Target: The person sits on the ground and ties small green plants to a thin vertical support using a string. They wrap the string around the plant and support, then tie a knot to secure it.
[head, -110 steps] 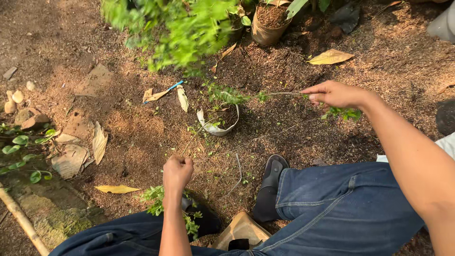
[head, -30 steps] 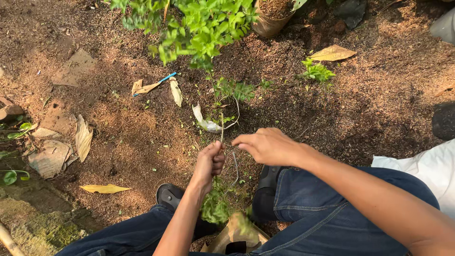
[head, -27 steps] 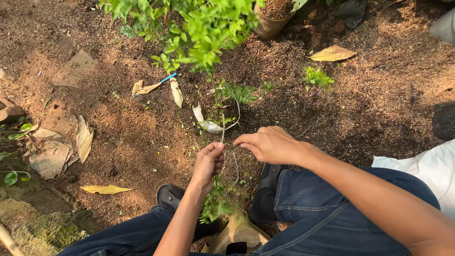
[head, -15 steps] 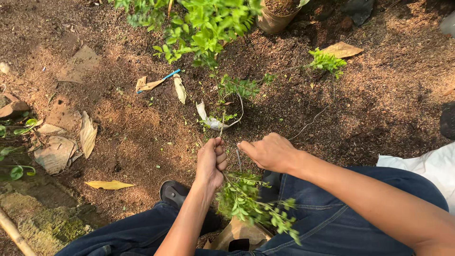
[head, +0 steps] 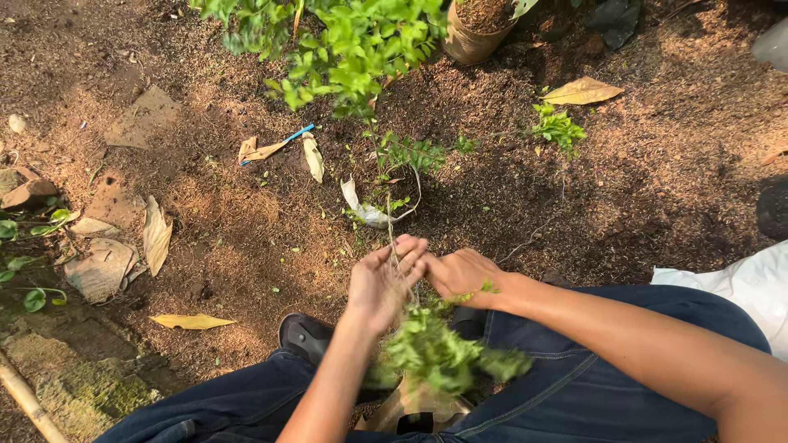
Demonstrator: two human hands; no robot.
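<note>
We hold a thin stem (head: 392, 238) between both hands: left hand (head: 379, 283) and right hand (head: 461, 275) pinched shut on it; its leafy end (head: 443, 357) hangs toward our lap, bare end pointing away over soil

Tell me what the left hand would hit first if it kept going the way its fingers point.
Probably the white curled scrap on the soil just beyond the left hand, then the small seedling; height above the ground is unclear.
</note>
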